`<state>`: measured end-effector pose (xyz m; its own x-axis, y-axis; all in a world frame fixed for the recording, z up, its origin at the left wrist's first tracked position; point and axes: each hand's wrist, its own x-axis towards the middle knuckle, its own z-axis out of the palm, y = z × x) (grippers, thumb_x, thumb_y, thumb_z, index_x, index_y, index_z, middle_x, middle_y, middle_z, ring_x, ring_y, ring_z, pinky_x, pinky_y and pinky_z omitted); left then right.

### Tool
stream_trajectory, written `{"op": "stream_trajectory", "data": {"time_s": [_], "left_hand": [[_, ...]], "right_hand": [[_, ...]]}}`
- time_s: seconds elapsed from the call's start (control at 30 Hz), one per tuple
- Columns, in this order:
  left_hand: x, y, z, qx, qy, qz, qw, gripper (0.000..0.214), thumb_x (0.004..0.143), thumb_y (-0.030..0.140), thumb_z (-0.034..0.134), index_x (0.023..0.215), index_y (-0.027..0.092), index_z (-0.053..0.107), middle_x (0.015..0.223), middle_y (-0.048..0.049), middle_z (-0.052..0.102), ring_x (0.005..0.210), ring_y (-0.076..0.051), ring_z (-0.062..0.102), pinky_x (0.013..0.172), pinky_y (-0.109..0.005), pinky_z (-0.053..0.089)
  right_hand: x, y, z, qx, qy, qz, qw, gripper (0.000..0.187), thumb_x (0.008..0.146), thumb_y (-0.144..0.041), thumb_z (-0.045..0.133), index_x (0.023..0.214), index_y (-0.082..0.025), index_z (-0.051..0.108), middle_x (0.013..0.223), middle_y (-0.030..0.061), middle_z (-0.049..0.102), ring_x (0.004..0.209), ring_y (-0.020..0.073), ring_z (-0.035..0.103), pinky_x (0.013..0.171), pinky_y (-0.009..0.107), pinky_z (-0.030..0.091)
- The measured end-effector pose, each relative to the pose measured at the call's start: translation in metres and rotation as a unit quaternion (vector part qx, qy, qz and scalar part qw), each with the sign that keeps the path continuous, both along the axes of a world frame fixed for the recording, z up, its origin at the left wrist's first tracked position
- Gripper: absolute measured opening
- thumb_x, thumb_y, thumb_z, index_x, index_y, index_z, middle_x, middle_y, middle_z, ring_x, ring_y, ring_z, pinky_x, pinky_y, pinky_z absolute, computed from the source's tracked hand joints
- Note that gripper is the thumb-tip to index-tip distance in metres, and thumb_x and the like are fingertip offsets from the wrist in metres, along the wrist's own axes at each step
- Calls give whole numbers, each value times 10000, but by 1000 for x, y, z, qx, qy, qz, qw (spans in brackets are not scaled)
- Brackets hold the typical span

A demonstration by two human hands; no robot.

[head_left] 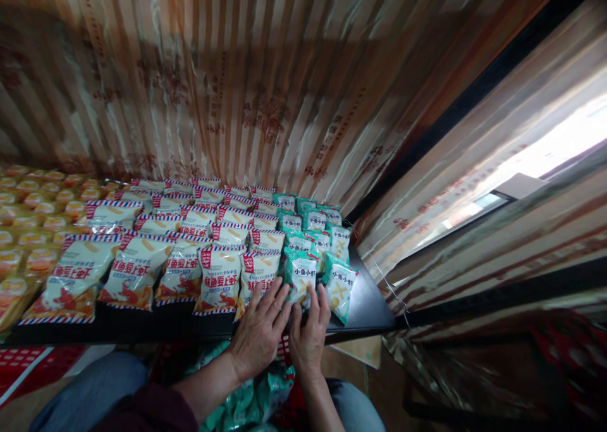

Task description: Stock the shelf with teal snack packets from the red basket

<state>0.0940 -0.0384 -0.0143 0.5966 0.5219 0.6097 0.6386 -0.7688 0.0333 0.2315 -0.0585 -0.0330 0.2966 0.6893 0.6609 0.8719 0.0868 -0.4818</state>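
Note:
My left hand [263, 327] lies with its fingers stretched over the lower part of a white snack bag [258, 267] with a red-and-blue striped edge. Its fingertips reach the left lower edge of a green-and-white snack bag [302, 274]. Against the bottom of that green bag rests my right hand [309, 340], thumb and fingers apart and pointing forward. Another green bag [340, 286] leans just right of those fingertips. Rows of the green bags stand behind, beside rows of the striped white bags [219, 280]. What lies under my palms is hidden.
A dark shelf [372, 302] carries the bags, with yellow packs [42, 223] at the left. Below my arms more green bags [241, 400] lie by a red basket [42, 369]. Striped sheeting [265, 90] hangs behind; a thin wire [386, 283] hangs at the right.

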Motion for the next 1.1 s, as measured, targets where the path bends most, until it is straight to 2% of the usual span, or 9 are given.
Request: {"op": "stream_trajectory", "data": {"time_s": [0.33,0.53,0.67,0.9,1.1], "left_hand": [[-8,-2,1,4,-28,46,999,439,864,266,500,1291,170,519,1506,-84,326,1425,-300,147,1149,-510,54],[-12,0,-1,-10,-36,64,997,460,864,279,503,1313,179,500,1507,-71,328,1419,-329,154,1140,-558,70],[-13,2,-3,-12,-37,58,998,448,864,263,499,1302,170,506,1506,-75,331,1416,-336,161,1134,-577,124],[-13,7,-3,-15,-55,23,998,452,823,94,453,1265,153,529,1493,-108,346,1419,-303,171,1081,-483,347],[-14,10,0,-23,-61,24,998,458,829,141,481,1286,154,512,1506,-122,316,1421,-307,166,1102,-499,310]], "right_hand": [[0,2,11,4,-54,20,998,495,931,-244,426,1412,-214,314,1457,172,314,1357,291,292,1021,589,352],[0,11,15,-12,-96,23,995,533,911,-307,477,1409,-201,319,1478,185,274,1369,319,255,1021,602,339],[-2,16,12,-8,-95,9,995,514,910,-305,475,1392,-184,341,1462,201,288,1359,317,278,1013,586,357],[-3,20,9,22,-50,-21,998,521,927,-319,442,1408,-170,308,1445,220,306,1361,317,279,1015,599,339],[-1,24,8,-4,-63,-5,998,500,936,-327,421,1410,-202,320,1481,200,248,1378,318,240,1022,598,322]]}}
